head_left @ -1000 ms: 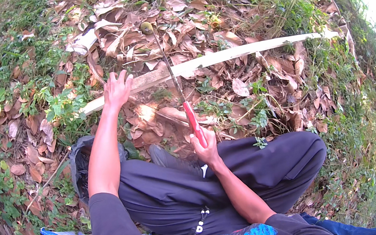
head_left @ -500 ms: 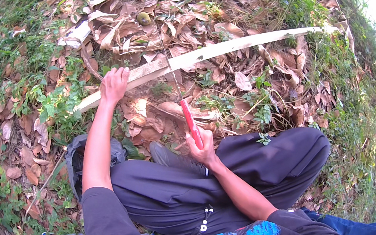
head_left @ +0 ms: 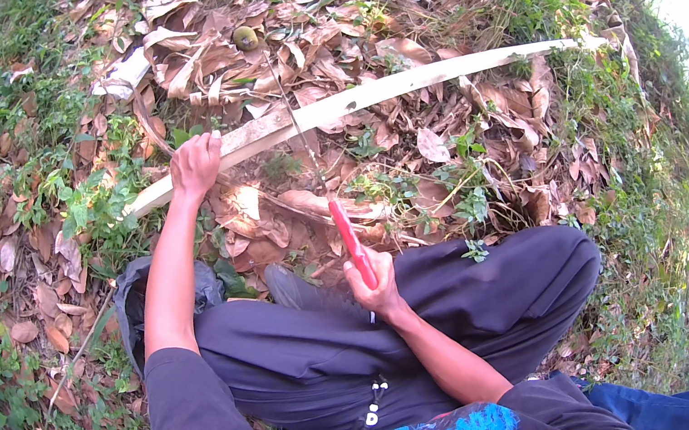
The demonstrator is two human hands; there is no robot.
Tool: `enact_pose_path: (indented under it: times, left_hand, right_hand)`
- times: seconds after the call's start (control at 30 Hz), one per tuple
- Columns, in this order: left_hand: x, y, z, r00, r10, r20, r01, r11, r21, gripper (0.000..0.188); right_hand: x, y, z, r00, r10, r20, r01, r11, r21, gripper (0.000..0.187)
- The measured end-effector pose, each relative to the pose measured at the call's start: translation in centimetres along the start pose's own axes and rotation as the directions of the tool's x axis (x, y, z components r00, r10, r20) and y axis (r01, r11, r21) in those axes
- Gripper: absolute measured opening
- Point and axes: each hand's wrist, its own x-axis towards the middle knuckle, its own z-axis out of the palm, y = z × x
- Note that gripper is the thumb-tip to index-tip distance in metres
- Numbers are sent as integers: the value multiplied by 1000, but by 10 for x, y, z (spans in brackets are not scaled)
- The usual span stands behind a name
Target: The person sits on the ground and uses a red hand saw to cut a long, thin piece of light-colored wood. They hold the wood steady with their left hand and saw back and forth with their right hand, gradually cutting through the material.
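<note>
If poorly braced on loose leaves (head_left: 432, 144), the plank (head_left: 431, 76), spanning ten to two o'clock, could shift and jam the saw (head_left: 349, 233). One plank, one saw, two hands: the right hand (head_left: 375, 283) at six clasps the saw, the left hand (head_left: 198, 165) at ten rests on the plank, finger closure unclear.
</note>
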Motion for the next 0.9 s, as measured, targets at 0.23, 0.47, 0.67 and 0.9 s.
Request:
enact_pose_path:
  times: [0.23,0.47,0.67,0.9]
  left_hand:
    - [0,5,-6,999,-8,48,7,1000,25,37]
    - [3,7,-8,999,-19,40,20,999,-26,37]
    - [5,3,-12,995,-64,79,69,996,-58,41]
    - [45,55,-27,998,4,-60,-18,972,-235,53]
  right_hand:
    - [5,-15,2,1000,-6,22,6,1000,2,15]
    - [2,-14,-5,999,-30,-43,30,1000,1,18]
    - [-6,-20,-12,996,52,-67,-43,990,131,7]
    - [-4,-23,-21,997,-3,-75,9,997,81,5]
